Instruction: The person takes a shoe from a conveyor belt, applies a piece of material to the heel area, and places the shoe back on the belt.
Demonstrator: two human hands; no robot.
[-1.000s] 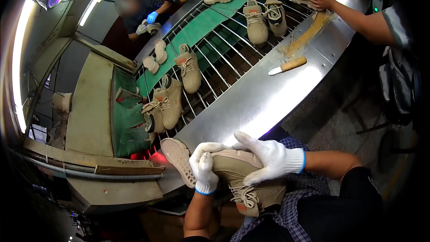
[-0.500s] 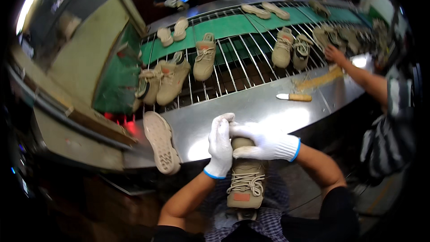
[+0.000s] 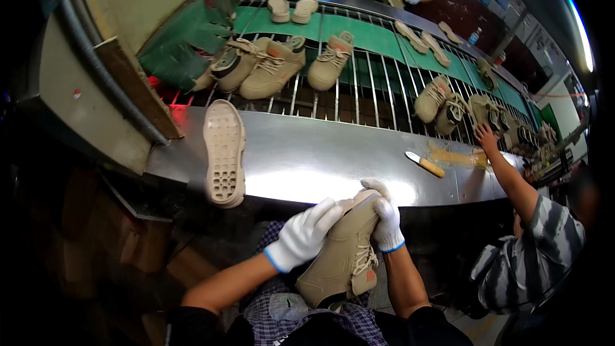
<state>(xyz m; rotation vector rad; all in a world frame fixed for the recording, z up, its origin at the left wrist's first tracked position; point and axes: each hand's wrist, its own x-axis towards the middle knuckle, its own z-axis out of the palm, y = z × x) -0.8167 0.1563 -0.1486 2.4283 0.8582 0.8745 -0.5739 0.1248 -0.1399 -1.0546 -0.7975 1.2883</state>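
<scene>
A tan lace-up shoe (image 3: 339, 253) is between my two white-gloved hands, just below the bench's near edge. Its toe points up toward the bench and its heel rests near my lap, with the laces turned to the right. My left hand (image 3: 304, 234) presses its fingers along the shoe's left side near the toe. Around the toe's right side curls my right hand (image 3: 387, 218), its fingers partly hidden. A paler surface shows at the toe between the hands; whether it is a sole, I cannot tell. A loose pale sole (image 3: 224, 150) lies on the bench to the left.
The metal bench (image 3: 307, 144) carries a wooden-handled knife (image 3: 425, 164). Beyond it, tan shoes (image 3: 330, 61) and pale soles (image 3: 291, 9) sit on a rod conveyor (image 3: 371, 83). At right a co-worker's arm (image 3: 509, 170) reaches toward shoes. Gloved people work across the conveyor.
The shoe has turned onto its side, its laces swinging from facing up to the right. My hands have shifted from covering the toe to gripping its two sides. The whole view has tilted.
</scene>
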